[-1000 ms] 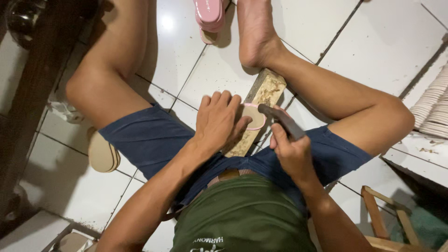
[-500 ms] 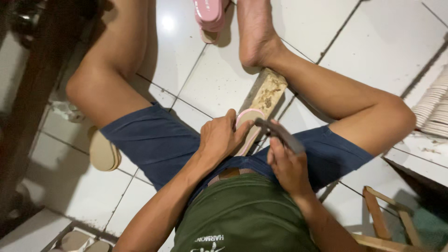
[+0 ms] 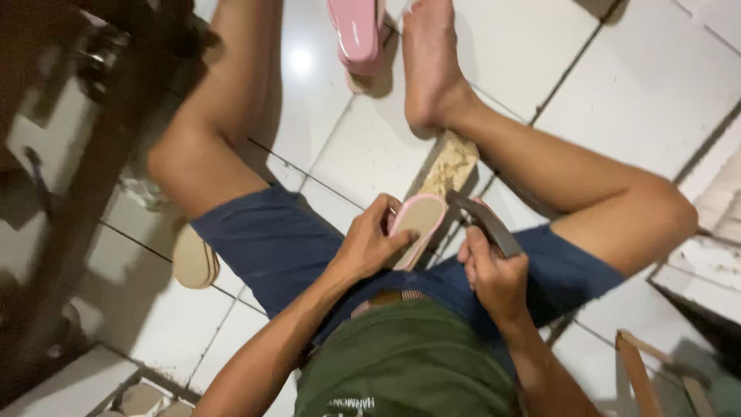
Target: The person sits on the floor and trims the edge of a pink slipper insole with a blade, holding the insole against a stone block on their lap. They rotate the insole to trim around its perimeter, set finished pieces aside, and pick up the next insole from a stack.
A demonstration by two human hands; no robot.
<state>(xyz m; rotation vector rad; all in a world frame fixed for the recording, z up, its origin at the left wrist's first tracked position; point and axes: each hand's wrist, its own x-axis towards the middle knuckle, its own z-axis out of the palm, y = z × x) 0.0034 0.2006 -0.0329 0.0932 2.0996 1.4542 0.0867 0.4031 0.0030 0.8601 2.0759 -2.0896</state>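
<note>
— While the person is seated on the white tiled floor point(image 3: 648, 69), where is the pink-rimmed sole point(image 3: 417, 225) kept?

— At frame centre, grasped by the left hand point(image 3: 369, 245), tilted over a worn wooden block point(image 3: 449, 167); presumably steadied for trimming.

— And the right hand point(image 3: 494, 276)?

— Clenched round a dark blade point(image 3: 485, 220), brought to the sole's edge.
</note>
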